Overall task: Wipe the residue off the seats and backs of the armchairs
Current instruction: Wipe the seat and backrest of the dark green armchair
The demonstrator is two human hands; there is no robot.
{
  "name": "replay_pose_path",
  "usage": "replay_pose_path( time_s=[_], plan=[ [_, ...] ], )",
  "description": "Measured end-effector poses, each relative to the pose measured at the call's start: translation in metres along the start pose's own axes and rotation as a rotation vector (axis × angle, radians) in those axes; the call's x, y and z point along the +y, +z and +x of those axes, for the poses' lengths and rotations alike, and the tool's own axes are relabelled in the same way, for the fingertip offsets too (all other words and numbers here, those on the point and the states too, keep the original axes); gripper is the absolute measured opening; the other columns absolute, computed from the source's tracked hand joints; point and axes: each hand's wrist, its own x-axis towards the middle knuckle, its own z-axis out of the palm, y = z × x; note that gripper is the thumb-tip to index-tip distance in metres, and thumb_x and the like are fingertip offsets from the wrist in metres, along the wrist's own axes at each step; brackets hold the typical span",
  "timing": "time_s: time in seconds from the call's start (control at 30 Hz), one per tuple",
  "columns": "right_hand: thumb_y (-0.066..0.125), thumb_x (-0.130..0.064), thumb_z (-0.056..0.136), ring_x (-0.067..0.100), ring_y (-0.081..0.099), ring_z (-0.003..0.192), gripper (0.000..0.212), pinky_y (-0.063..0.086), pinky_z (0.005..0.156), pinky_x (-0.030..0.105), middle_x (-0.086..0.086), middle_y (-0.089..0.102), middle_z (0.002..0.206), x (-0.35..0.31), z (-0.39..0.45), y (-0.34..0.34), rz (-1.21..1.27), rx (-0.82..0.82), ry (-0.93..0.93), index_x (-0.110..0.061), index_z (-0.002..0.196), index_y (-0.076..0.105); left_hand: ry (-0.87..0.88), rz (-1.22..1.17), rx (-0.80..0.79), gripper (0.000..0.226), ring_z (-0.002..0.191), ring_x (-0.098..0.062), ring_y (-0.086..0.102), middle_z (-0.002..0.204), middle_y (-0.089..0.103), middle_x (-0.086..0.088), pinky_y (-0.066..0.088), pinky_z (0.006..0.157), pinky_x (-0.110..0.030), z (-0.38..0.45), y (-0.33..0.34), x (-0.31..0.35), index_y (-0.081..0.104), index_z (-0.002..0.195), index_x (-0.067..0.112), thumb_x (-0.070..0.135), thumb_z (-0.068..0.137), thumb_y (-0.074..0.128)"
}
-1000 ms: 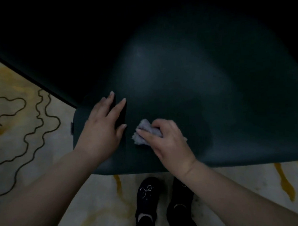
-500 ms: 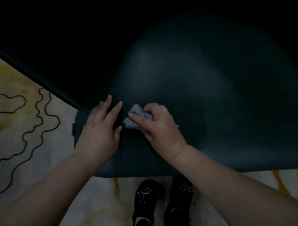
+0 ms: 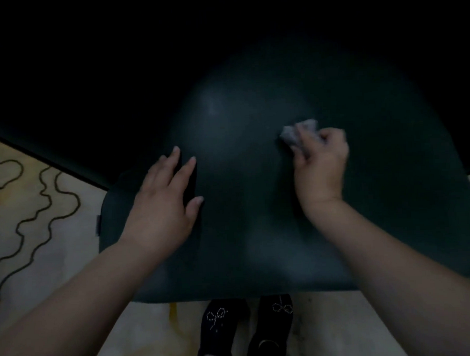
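A dark green armchair seat (image 3: 244,231) fills the middle of the view, its back lost in darkness above. My left hand (image 3: 165,202) rests flat on the seat's left side, fingers straight and spread. My right hand (image 3: 320,163) grips a crumpled grey cloth (image 3: 294,133) and presses it onto the seat right of centre, towards the back. Part of the cloth is hidden under my fingers.
A pale carpet (image 3: 41,213) with dark wavy lines and yellow stains lies left of and below the chair. My two black shoes (image 3: 246,330) stand at the seat's front edge. The far part of the scene is too dark to read.
My right hand has swept the cloth from beside my left hand to the right and farther back on the seat. My left hand stays flat in place.
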Motion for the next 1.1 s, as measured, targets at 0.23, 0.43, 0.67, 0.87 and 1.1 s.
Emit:
replay_pose_path(
  time_s=[0.23, 0.43, 0.67, 0.87, 1.1],
  plan=[
    [0.069, -0.014, 0.083, 0.038, 0.054, 0.089, 0.027, 0.049, 0.077, 0.044, 0.015, 0.055, 0.102, -0.047, -0.013, 0.033, 0.090, -0.281, -0.432, -0.017, 0.110, 0.070, -0.003, 0.020, -0.011, 0.070, 0.147, -0.027, 0.016, 0.162, 0.015, -0.003, 0.016, 0.119, -0.040, 0.004, -0.002, 0.000, 0.030, 0.151, 0.023, 0.033, 0.089, 0.061],
    [0.058, -0.017, 0.091, 0.030, 0.044, 0.106, 0.034, 0.037, 0.093, 0.031, 0.016, 0.046, 0.117, 0.000, 0.076, 0.015, -0.065, -0.027, -0.031, -0.023, 0.125, 0.062, -0.006, -0.022, -0.016, 0.068, 0.148, -0.024, 0.012, 0.162, 0.012, -0.001, 0.017, 0.119, -0.040, 0.005, -0.006, 0.005, 0.030, 0.151, 0.023, 0.031, 0.092, 0.061],
    [0.054, -0.024, 0.093, 0.006, 0.043, 0.097, 0.029, 0.038, 0.095, 0.032, 0.008, 0.045, 0.113, -0.049, 0.083, 0.054, 0.014, -0.059, -0.182, -0.021, 0.122, 0.060, -0.089, -0.044, -0.020, 0.065, 0.148, -0.022, 0.009, 0.163, 0.009, 0.000, 0.009, 0.119, -0.033, -0.006, -0.009, 0.003, 0.026, 0.152, 0.022, 0.031, 0.095, 0.055],
    [0.070, -0.003, 0.080, 0.040, 0.054, 0.086, 0.036, 0.049, 0.072, 0.045, 0.023, 0.059, 0.102, -0.073, 0.000, 0.042, 0.117, -0.381, -0.659, -0.014, 0.115, 0.070, -0.169, -0.031, -0.013, 0.067, 0.147, -0.025, 0.012, 0.162, 0.011, -0.004, 0.011, 0.120, -0.035, -0.015, -0.014, -0.006, 0.026, 0.152, 0.018, 0.029, 0.094, 0.058],
    [0.072, 0.004, 0.076, 0.038, 0.053, 0.084, 0.046, 0.050, 0.076, 0.043, 0.020, 0.056, 0.098, -0.001, -0.020, -0.018, 0.015, -0.495, -0.614, -0.016, 0.118, 0.068, -0.146, -0.018, -0.020, 0.065, 0.147, -0.025, 0.014, 0.162, 0.013, -0.006, 0.009, 0.119, -0.032, -0.023, -0.018, 0.005, 0.028, 0.152, 0.015, 0.028, 0.095, 0.057]
  ],
)
